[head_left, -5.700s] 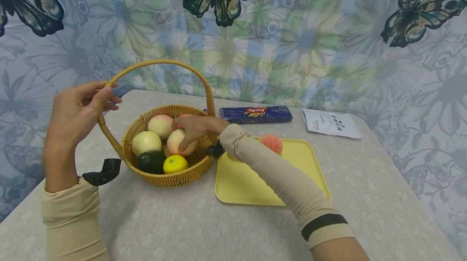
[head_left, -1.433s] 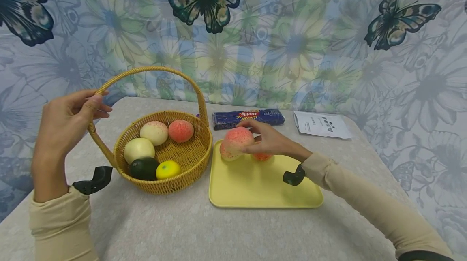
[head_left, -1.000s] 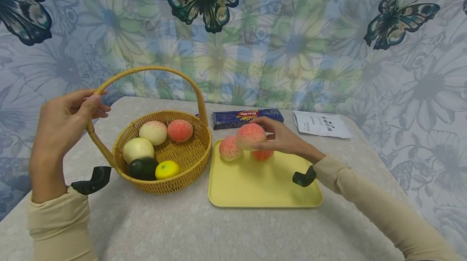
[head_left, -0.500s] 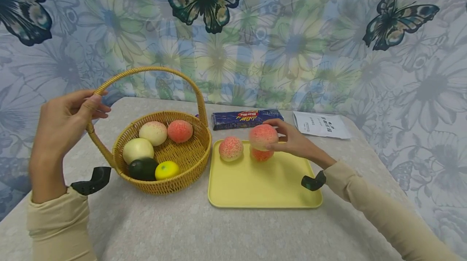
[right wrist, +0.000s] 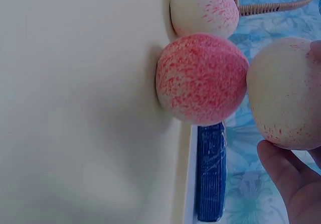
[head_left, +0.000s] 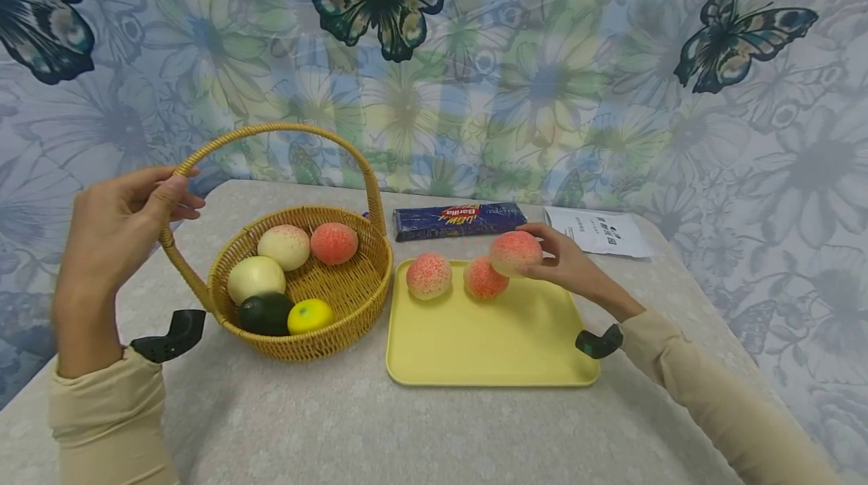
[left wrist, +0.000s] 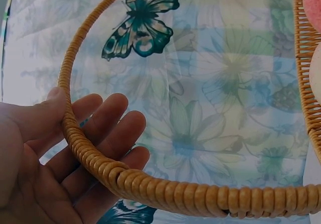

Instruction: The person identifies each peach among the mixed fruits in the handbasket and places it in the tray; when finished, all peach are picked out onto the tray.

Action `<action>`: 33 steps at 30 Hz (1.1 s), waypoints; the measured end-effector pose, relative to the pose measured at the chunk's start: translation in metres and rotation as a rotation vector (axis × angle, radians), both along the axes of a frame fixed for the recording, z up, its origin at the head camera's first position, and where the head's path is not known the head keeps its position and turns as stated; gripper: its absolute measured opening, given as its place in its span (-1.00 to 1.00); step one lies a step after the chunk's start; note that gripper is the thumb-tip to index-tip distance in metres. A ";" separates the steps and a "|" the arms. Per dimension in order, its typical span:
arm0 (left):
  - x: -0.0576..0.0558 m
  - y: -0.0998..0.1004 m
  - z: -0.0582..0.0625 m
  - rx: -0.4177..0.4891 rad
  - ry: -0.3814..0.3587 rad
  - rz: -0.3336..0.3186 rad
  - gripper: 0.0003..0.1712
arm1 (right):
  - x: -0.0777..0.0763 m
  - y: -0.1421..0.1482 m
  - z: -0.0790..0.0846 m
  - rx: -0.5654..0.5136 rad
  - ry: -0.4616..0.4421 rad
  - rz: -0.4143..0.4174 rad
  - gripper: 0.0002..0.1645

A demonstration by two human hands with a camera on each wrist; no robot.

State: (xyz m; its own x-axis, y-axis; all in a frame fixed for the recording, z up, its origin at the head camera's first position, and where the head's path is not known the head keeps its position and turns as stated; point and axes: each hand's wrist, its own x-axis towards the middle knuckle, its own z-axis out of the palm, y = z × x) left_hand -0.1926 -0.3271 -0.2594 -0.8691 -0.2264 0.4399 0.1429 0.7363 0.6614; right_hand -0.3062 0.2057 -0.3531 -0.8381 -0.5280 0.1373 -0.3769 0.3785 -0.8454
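My left hand (head_left: 125, 233) pinches the wrapped handle (left wrist: 80, 146) of a wicker basket (head_left: 298, 349) between thumb and fingers. Inside the basket lie a pale peach (head_left: 284, 247), a red peach (head_left: 334, 243), a pale green round fruit (head_left: 256, 280), a dark green avocado-like fruit (head_left: 265, 314) and a yellow lemon-like fruit (head_left: 310, 315). Over the back right of the yellow tray (head_left: 488, 353), my right hand (head_left: 573, 263) holds a pink and cream peach (head_left: 514, 252) by thumb and fingers. Two peaches sit on the tray, one at left (head_left: 429, 276), one in the middle (right wrist: 200, 81) beside the held one.
A blue Barilla pasta pack (head_left: 461, 221) lies behind the tray. To its right is a white printed pouch (head_left: 603, 233), partly behind my right hand. A butterfly-patterned cloth (head_left: 434, 93) hangs behind the table (head_left: 305, 425).
My right hand took a peach from the basket, carried it over the tray, and moved it rightward past the two peaches there. The left hand keeps its hold on the handle.
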 end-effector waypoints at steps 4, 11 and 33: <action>0.000 0.000 0.000 0.000 -0.005 0.004 -0.47 | -0.002 0.008 -0.006 -0.009 -0.004 -0.023 -0.23; 0.000 0.000 0.000 -0.001 -0.001 0.006 -0.47 | -0.003 0.019 -0.012 -0.030 -0.007 -0.056 -0.21; 0.000 0.001 -0.001 0.011 -0.004 0.007 -0.47 | -0.004 0.038 -0.035 -0.008 -0.003 -0.111 -0.26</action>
State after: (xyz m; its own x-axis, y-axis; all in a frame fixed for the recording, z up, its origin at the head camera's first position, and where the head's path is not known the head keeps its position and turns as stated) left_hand -0.1926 -0.3259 -0.2600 -0.8693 -0.2372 0.4336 0.1353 0.7296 0.6704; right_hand -0.3100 0.2437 -0.3878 -0.8919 -0.4306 0.1384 -0.3305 0.4114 -0.8494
